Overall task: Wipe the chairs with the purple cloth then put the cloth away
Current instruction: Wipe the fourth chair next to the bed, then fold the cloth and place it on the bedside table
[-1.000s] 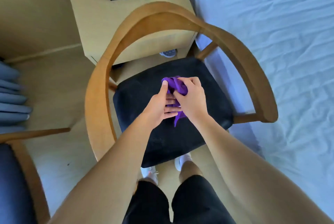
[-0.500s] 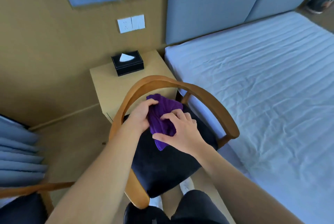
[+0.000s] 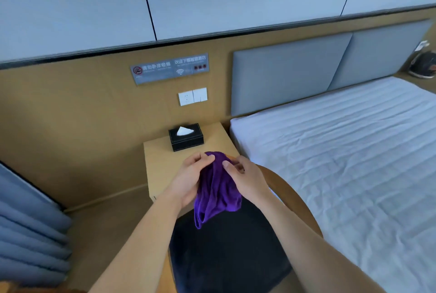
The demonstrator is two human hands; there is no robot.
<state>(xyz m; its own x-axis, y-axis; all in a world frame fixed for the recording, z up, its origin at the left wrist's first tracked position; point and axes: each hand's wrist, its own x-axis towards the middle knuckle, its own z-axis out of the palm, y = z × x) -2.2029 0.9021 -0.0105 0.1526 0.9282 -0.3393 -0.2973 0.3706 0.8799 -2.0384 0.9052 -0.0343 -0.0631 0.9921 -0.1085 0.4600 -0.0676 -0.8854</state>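
The purple cloth (image 3: 217,188) hangs bunched in the air between my hands, above the chair. My left hand (image 3: 188,179) pinches its top left edge, and my right hand (image 3: 245,179) pinches the top right edge. Below them is the wooden chair (image 3: 292,198) with a curved backrest and a black seat cushion (image 3: 231,255); my forearms cover part of it.
A light wooden nightstand (image 3: 160,165) stands behind the chair with a black tissue box (image 3: 186,139) on it. A bed with white sheets (image 3: 342,151) lies to the right. Blue-grey curtains (image 3: 28,233) hang at the left. A second chair's corner shows at the bottom left.
Both hands have lifted the cloth off the black seat and raised it toward the nightstand, letting it hang open. My view has tilted up from the seat to the wall.
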